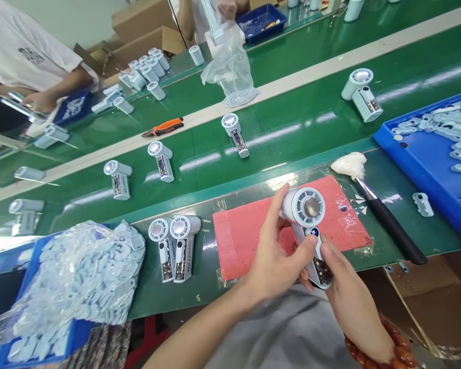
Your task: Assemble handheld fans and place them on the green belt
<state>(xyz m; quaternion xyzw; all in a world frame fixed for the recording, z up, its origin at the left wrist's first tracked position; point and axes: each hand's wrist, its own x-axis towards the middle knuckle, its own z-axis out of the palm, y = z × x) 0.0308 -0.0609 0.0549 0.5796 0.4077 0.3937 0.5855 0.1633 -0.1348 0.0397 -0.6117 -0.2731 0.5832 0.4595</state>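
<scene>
A pale blue handheld fan [307, 207] is held over the right part of a red mat [238, 225]. Its round head faces up, and below it the handle shows a small lit display and a dark window with circuitry. My left hand [276, 256] wraps the fan's neck and handle from the left, its thumb beside the display. My right hand [346, 287] grips the lower handle from the right, with thumb and fingers on a small light piece along the handle front. Two similar fans [182, 251] lie side by side left of the mat.
More fans [234, 134] lie on the green conveyor [203, 174]. A black-handled tool [395, 228] and white lump [349, 165] are right of the mat, near a blue tray [415, 169]. Bagged parts [96, 271] fill the left. Pliers [163, 127] lie farther back; other people work across.
</scene>
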